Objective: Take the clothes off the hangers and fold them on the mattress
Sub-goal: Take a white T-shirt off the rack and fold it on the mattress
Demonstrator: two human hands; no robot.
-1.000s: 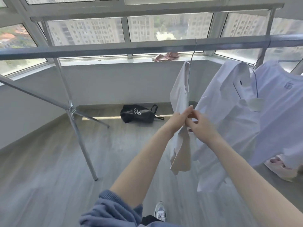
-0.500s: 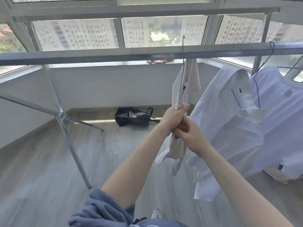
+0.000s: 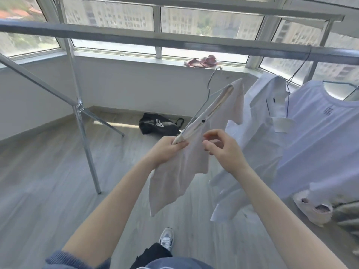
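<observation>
Where the fingers of the left hand [image 3: 169, 150] curl round the lower end of the thin wire hanger [image 3: 209, 85] and the off-white garment [image 3: 174, 181] draped on it, the hanger tilts, with its hook below the grey metal rail [image 3: 136, 37]. The right hand [image 3: 225, 152] bends its fingers beside the limp cloth; whether they pinch it cannot be told. A collared white shirt [image 3: 262, 133] hangs nearby.

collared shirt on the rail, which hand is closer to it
Right. The right hand is just left of the collared shirt; the left hand is farther left, gripping the white garment on its hanger.
</observation>
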